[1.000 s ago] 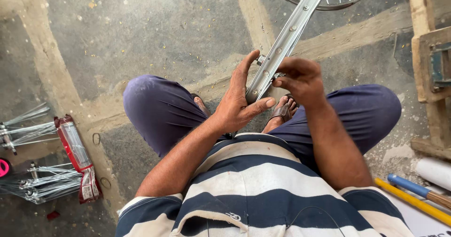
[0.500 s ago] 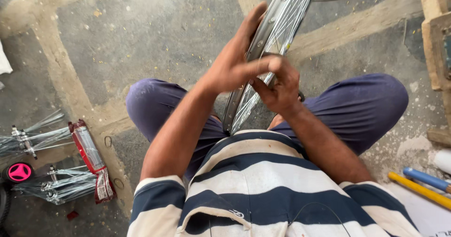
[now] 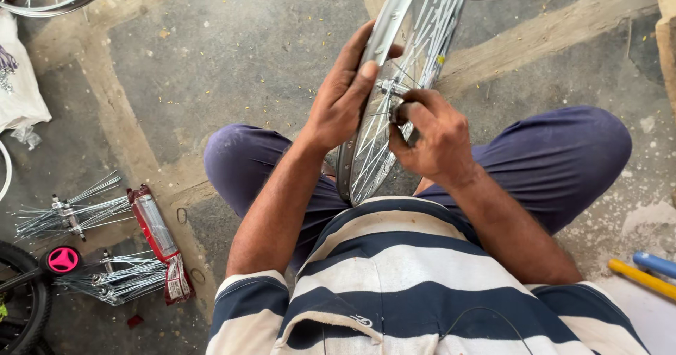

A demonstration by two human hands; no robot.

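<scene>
Both hands grip a spoked wheel [image 3: 394, 94]: left hand [image 3: 341, 98] clasping its rim, right hand [image 3: 433, 137] pinching the hub.

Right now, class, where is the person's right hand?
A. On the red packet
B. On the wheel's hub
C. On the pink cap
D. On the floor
B: the right hand pinches at the hub inside the spokes, while the left hand grips the rim.
</scene>
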